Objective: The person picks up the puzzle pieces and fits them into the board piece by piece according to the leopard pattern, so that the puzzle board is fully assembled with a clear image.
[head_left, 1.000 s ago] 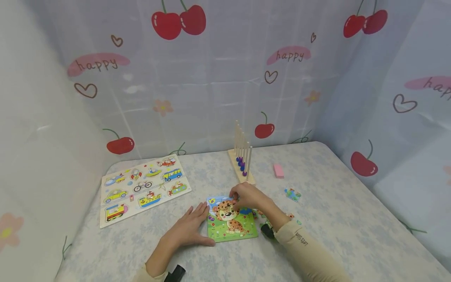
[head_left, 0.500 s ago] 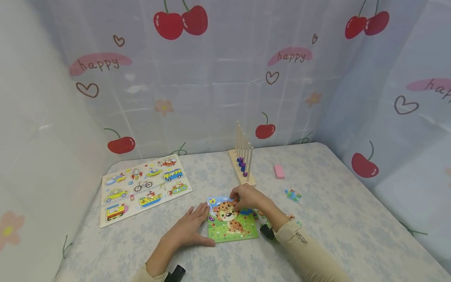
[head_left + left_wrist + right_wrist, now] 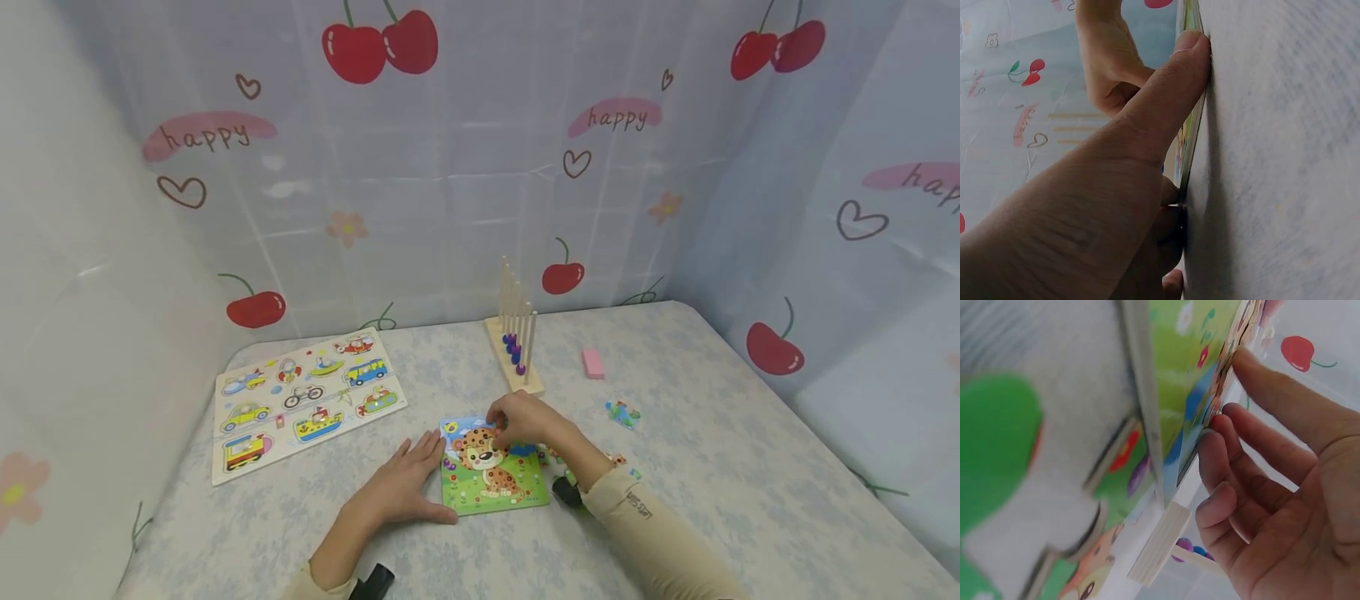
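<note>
A leopard jigsaw puzzle (image 3: 468, 492) lies on the table in front of the person, its green meadow and blue sky showing. My left hand (image 3: 401, 483) rests flat at its left side, fingers spread and thumb along the lower left corner. In the left wrist view that thumb (image 3: 1179, 78) touches the puzzle's edge. My right hand (image 3: 528, 419) bends over the upper right part, covering some of the picture. In the right wrist view its thumb (image 3: 1266, 381) and curled fingers (image 3: 1213, 453) pinch a jigsaw piece (image 3: 1219, 387) by the leopard's head; most of the piece is hidden.
Loose jigsaw pieces (image 3: 622, 413) lie right of the puzzle, several partly under the right forearm. Behind stands a wooden peg rack (image 3: 495, 333) with upright rods and purple and blue beads. A pink block (image 3: 593, 364) lies right of it. A vehicle puzzle board (image 3: 285, 450) lies at left.
Both hands and the puzzle stay nearly in place. The head view shifts slightly.
</note>
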The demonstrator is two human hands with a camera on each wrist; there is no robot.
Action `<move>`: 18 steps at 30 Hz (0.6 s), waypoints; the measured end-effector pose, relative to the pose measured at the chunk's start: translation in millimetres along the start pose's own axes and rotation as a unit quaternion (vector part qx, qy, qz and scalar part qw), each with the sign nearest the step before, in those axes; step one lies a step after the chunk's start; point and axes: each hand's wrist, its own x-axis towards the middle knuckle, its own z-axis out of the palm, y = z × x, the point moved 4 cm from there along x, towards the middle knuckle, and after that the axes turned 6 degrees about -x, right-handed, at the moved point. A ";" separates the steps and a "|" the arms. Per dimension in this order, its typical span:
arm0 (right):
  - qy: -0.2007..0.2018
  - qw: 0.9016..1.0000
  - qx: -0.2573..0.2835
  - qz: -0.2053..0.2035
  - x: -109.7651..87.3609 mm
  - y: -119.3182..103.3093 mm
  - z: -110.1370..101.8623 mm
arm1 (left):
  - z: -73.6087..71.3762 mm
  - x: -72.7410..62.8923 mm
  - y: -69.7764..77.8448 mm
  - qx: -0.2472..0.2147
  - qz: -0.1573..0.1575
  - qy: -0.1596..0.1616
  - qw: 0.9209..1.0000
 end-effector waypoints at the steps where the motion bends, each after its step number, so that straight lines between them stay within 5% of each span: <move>1: 0.001 1.000 -0.004 0.000 -0.9 0.4 -0.5 | 0.2 0.0 0.1 0.000 0.000 0.000 1.000; 9: 0.020 0.999 -0.007 0.027 -8.4 6.5 -10.0 | 0.5 0.4 0.8 0.000 -0.002 -0.004 1.000; 18: 0.007 1.000 0.008 0.007 -14.1 11.2 -9.0 | -0.9 -0.4 0.9 -0.003 -0.001 0.001 1.000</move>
